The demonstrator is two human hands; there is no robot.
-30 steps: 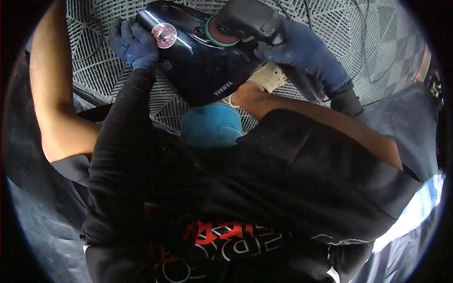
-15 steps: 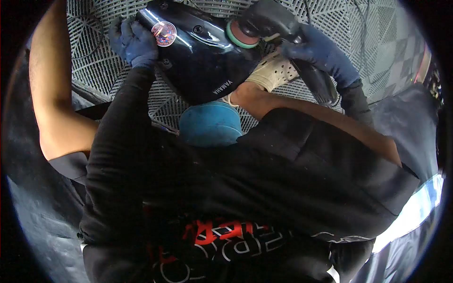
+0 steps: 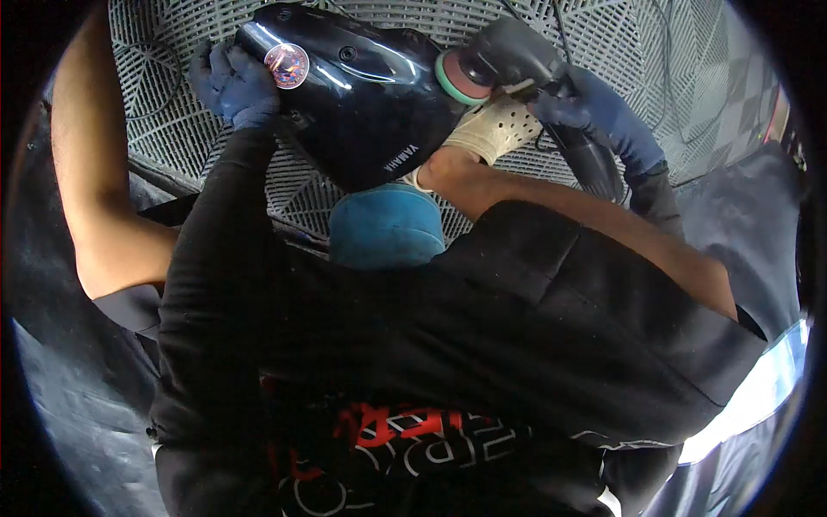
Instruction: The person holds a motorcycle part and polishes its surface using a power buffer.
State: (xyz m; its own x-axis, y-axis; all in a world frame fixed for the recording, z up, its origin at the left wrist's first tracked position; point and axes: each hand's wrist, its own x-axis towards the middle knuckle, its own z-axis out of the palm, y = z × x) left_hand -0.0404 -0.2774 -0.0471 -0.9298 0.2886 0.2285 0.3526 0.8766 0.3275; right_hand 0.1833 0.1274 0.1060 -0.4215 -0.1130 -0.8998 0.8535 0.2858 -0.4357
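A glossy black motorcycle fairing panel (image 3: 362,103), lettered YAMAHA and bearing a round sticker (image 3: 287,66), lies over the grey floor tiles. At its left end, my left hand (image 3: 233,84) in a blue glove grips the edge with curled fingers. On the other side, my gloved right hand (image 3: 599,112) is wrapped around a black power polisher (image 3: 517,56). The polisher's round green-and-maroon pad (image 3: 465,77) is at the panel's right edge; whether it presses on the surface I cannot tell.
Grey lattice floor tiles (image 3: 689,86) spread around the work. A beige clog (image 3: 495,129) on my foot is right beside the panel and polisher. Below the panel is a blue rounded object (image 3: 388,228). Dark cables run across the tiles at upper right and left.
The polisher and my right hand have shifted right, toward the panel's right edge. The panel, with my left hand on it, has moved slightly left.
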